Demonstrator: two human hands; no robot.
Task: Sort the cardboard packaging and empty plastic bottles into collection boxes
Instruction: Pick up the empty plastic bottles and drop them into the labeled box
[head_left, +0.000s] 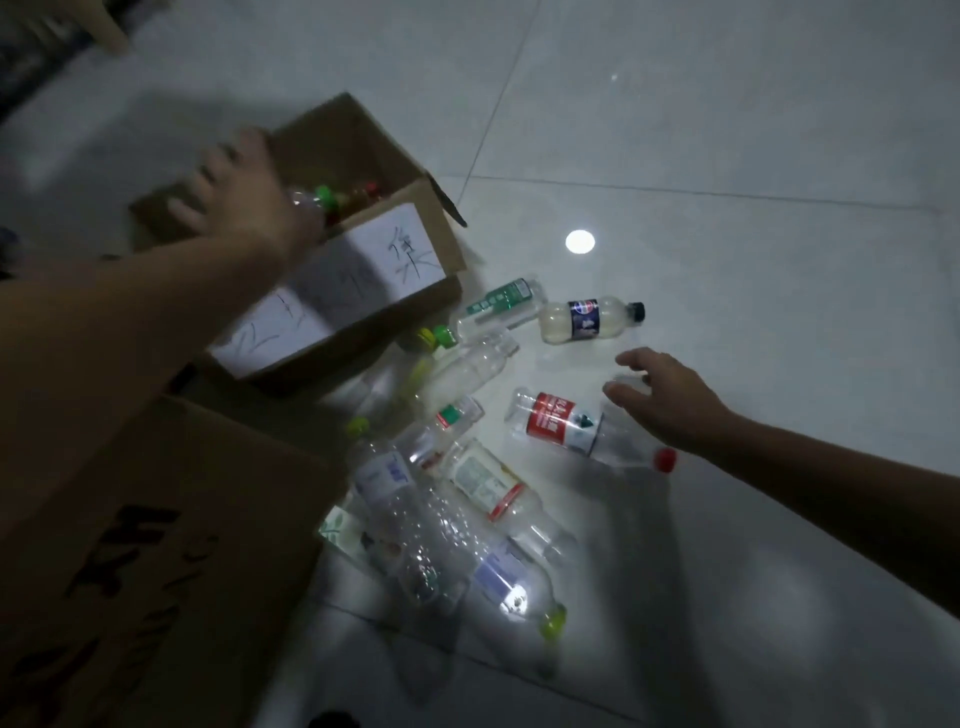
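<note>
My left hand (234, 202) hovers, blurred, over the open cardboard box (415, 260) with a white handwritten label; its fingers are spread. A clear bottle with a green cap (319, 200) lies in the box just under the heel of that hand, beside other coloured caps. My right hand (662, 397) is open above the floor, fingers apart, right over the clear neck end of a red-labelled bottle (556, 426) with a red cap. Several empty plastic bottles lie in a pile (447, 499) on the tiles, among them a dark-labelled cloudy bottle (584, 319).
A second, larger cardboard box (156, 519) with dark lettering stands at the lower left, against the bottle pile. The floor is pale glossy tile (727, 156) with a bright light reflection. Dark furniture sits at the top left corner.
</note>
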